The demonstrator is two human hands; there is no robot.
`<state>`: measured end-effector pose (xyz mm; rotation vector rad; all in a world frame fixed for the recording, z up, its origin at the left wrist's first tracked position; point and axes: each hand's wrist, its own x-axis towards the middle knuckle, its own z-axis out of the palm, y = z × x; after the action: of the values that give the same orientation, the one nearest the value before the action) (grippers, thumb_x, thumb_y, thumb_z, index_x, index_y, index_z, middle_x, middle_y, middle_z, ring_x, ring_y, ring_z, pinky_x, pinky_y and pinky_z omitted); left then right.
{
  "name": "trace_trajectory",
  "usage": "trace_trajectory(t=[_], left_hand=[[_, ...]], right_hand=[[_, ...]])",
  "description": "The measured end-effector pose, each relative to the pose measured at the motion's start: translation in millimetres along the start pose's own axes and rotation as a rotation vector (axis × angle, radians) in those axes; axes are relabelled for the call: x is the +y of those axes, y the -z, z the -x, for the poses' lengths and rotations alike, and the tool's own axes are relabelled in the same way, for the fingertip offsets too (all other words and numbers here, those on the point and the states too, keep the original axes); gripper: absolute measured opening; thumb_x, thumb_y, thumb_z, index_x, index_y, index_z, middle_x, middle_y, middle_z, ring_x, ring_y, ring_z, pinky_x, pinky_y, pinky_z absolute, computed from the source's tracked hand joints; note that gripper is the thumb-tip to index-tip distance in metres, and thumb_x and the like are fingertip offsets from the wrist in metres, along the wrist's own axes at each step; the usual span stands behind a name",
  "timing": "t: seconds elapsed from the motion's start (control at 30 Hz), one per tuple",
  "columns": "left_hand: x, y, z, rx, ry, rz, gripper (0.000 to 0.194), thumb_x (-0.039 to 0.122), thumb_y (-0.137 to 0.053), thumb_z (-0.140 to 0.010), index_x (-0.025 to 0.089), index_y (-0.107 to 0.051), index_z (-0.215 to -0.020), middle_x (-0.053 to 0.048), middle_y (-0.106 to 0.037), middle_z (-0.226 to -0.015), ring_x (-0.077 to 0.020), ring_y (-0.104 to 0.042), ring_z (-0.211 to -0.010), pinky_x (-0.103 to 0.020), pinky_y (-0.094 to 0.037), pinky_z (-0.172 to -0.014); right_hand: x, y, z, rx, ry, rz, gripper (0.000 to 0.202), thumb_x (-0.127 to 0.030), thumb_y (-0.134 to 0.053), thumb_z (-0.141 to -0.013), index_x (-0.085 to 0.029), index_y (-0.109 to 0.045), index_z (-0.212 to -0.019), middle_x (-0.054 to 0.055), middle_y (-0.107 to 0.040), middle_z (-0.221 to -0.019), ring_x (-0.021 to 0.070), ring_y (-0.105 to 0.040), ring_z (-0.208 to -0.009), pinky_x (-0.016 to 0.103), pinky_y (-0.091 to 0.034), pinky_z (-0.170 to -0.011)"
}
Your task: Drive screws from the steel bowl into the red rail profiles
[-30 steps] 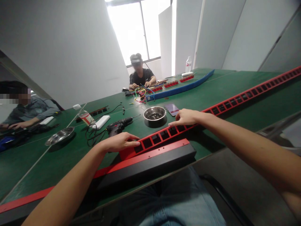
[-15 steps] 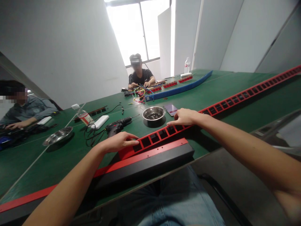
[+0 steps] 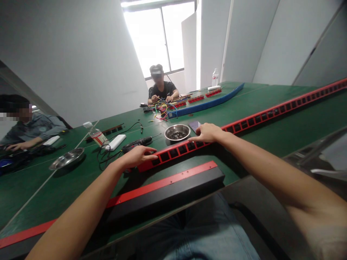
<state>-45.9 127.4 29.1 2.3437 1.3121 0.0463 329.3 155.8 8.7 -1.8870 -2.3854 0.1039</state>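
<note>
Green bench (image 3: 257, 141) filling view, white seam lines crossing it. Long red slotted rail (image 3: 244, 122) lying diagonally across bench. Left hand (image 3: 137, 156) resting on rail's near end, fingers flat, not gripping. Right hand (image 3: 207, 133) pressing farther along rail, fingers spread, released. Black-and-red channel (image 3: 168, 189) lying along near edge. Steel bowl (image 3: 177, 132) and power drill (image 3: 135, 145) sitting just behind rail. Bright window (image 3: 159, 39) glowing in white wall; two co-workers sitting at bench.

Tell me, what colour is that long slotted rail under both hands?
Red, with dark rectangular slots along the rail. The head view shows it clearly, on the green table.
</note>
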Motion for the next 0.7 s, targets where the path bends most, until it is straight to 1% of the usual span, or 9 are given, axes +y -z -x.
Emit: trace_trajectory(t=[0.1, 0.23, 0.33, 0.4, 0.5, 0.6, 0.7], left_hand=[[-0.6, -1.6, 0.6, 0.051, -0.006, -0.092, 0.07, 0.069, -0.056, -0.085, 0.022, -0.066, -0.135, -0.011, -0.07, -0.129, -0.0291, -0.067, -0.112, -0.033, -0.048, -0.096], [6.6, -9.2, 8.9, 0.103, -0.03, -0.249, 0.073, 0.071, -0.056, -0.084, 0.023, -0.063, -0.139, -0.013, -0.07, -0.128, -0.0317, -0.067, -0.113, -0.035, -0.048, -0.094], [13.5, -16.9, 17.7, 0.119, -0.039, -0.368, 0.073, 0.071, -0.056, -0.084, 0.023, -0.062, -0.139, -0.015, -0.073, -0.12, -0.0343, -0.068, -0.108, -0.037, -0.049, -0.089], [16.4, -21.0, 23.2, 0.124, -0.036, -0.41, 0.074, 0.072, -0.055, -0.084, 0.023, -0.061, -0.14, -0.016, -0.073, -0.118, -0.0347, -0.069, -0.106, -0.037, -0.049, -0.086], [17.1, -24.5, 28.9, 0.121, -0.045, -0.436, 0.075, 0.072, -0.054, -0.085, 0.023, -0.059, -0.142, -0.016, -0.073, -0.119, -0.0343, -0.069, -0.106, -0.037, -0.049, -0.086], [14.6, -25.7, 31.7, 0.121, -0.036, -0.455, 0.077, 0.073, -0.053, -0.085, 0.022, -0.058, -0.143, -0.016, -0.073, -0.116, -0.0343, -0.069, -0.104, -0.037, -0.049, -0.085], [10.9, -25.6, 32.1, 0.132, -0.014, -0.466, 0.078, 0.074, -0.051, -0.085, 0.024, -0.057, -0.144, -0.015, -0.074, -0.114, -0.0341, -0.069, -0.104, -0.036, -0.049, -0.084]], right_hand=[[-0.8, -3.7, 0.0, 0.049, 0.018, 0.018, 0.07, -0.088, -0.052, -0.072, -0.024, -0.075, -0.088, 0.012, -0.075, -0.089, 0.0319, -0.069, -0.085, 0.038, -0.049, -0.074], [0.6, -9.3, 9.9, 0.132, 0.096, 0.043, 0.071, -0.089, -0.053, -0.07, -0.022, -0.071, -0.085, 0.012, -0.074, -0.09, 0.0305, -0.068, -0.084, 0.036, -0.046, -0.072], [0.6, -14.1, 21.9, 0.183, 0.157, 0.052, 0.071, -0.089, -0.056, -0.068, -0.021, -0.07, -0.083, 0.013, -0.073, -0.091, 0.0314, -0.067, -0.087, 0.035, -0.044, -0.073], [-0.2, -16.3, 29.3, 0.2, 0.166, 0.054, 0.071, -0.089, -0.057, -0.067, -0.021, -0.069, -0.084, 0.013, -0.073, -0.093, 0.0319, -0.066, -0.089, 0.035, -0.043, -0.074], [3.7, -15.5, 36.8, 0.203, 0.18, 0.05, 0.071, -0.088, -0.055, -0.07, -0.021, -0.07, -0.088, 0.013, -0.072, -0.095, 0.0312, -0.065, -0.089, 0.035, -0.042, -0.075], [24.4, -10.9, 40.8, 0.193, 0.21, 0.054, 0.069, -0.084, -0.049, -0.079, -0.021, -0.07, -0.094, 0.012, -0.071, -0.096, 0.0298, -0.064, -0.089, 0.035, -0.042, -0.074], [61.7, -8.3, 44.3, 0.188, 0.166, 0.08, 0.068, -0.081, -0.045, -0.084, -0.019, -0.071, -0.097, 0.013, -0.07, -0.096, 0.0296, -0.063, -0.09, 0.036, -0.043, -0.077]])
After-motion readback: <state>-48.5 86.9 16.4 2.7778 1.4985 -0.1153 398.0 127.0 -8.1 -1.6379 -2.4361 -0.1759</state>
